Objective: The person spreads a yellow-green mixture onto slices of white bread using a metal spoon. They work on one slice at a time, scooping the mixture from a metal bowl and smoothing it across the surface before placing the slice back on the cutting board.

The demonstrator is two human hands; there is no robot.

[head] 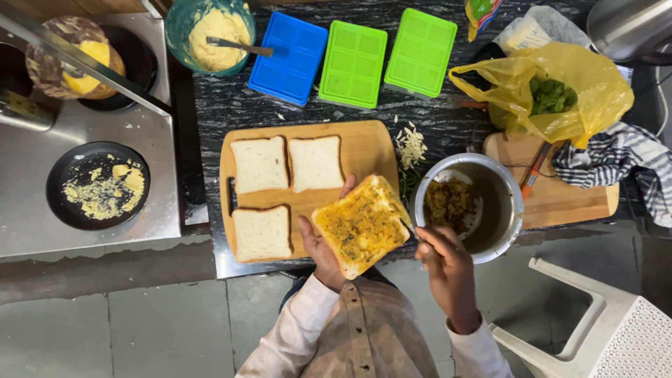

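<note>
My left hand (323,246) holds a bread slice (361,224) from below, its top covered with a yellow-brown filling. My right hand (443,260) grips a thin utensil whose tip touches the slice's right edge, just in front of a steel pot (505,210) with more of the filling inside. Three plain white bread slices (260,164) lie on the wooden cutting board (364,147) to the left of my hands.
A stove (91,126) with a black pan of crumbs stands at left. A teal bowl of batter (210,31), three coloured lidded boxes (353,63), a yellow bag of greens (546,91), a second board with a striped cloth, and a white plastic chair (602,329) surround the counter.
</note>
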